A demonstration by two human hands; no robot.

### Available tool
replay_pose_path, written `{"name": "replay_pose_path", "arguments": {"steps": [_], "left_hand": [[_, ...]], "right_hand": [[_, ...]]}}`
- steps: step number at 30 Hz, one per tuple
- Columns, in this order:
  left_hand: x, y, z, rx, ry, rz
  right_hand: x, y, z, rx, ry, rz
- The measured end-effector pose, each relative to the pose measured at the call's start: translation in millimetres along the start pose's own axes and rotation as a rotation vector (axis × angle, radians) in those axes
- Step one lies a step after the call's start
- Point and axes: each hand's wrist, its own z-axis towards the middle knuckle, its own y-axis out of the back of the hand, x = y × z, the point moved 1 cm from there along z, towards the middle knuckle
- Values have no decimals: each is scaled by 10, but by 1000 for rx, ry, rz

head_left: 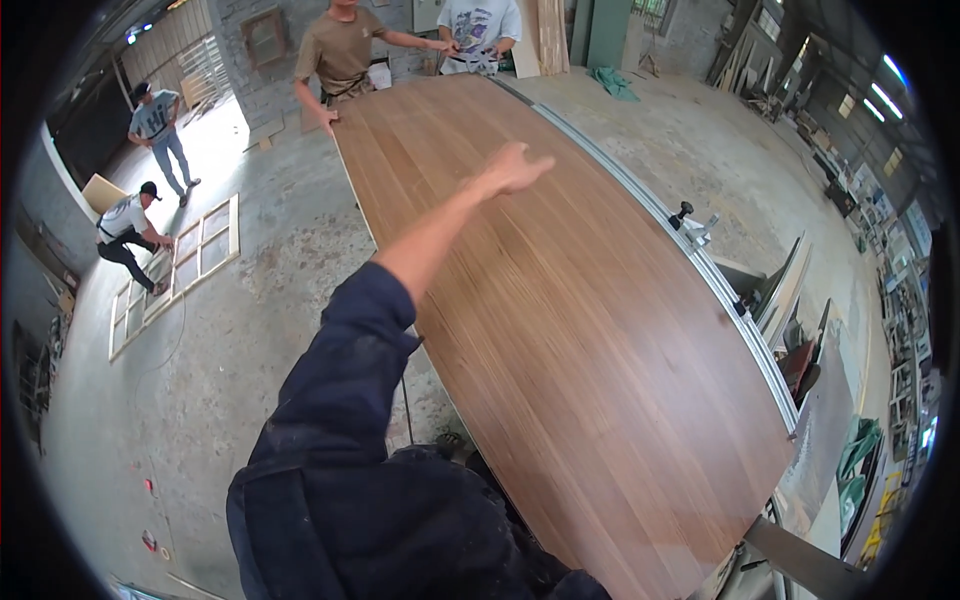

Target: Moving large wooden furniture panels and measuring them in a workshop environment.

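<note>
My left hand reaches out over a large wood-grain panel, past its middle toward the far end. The fingers are somewhat blurred but look apart, with nothing in them. Whether the hand touches the panel or hovers just above it, I cannot tell. My left arm in a dark sleeve crosses the panel's left edge. Along the panel's right side runs a long silver metal rail with a clamp-like fitting and black knob. My right hand is out of view.
At the far end, a person in a brown shirt touches the panel's corner, beside a person in white. On the left floor someone bends over a pale wooden frame; another person stands behind. Boards lean at right.
</note>
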Motion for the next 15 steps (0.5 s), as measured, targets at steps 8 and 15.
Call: {"name": "replay_pose_path", "arguments": {"steps": [8,15], "left_hand": [[496,-763,-1515,325,117,-109],[1580,-685,-2958,202,95,317]], "right_hand": [[-436,53,85,4,-379,-59],[-681,150,677,258,-159,138]]}}
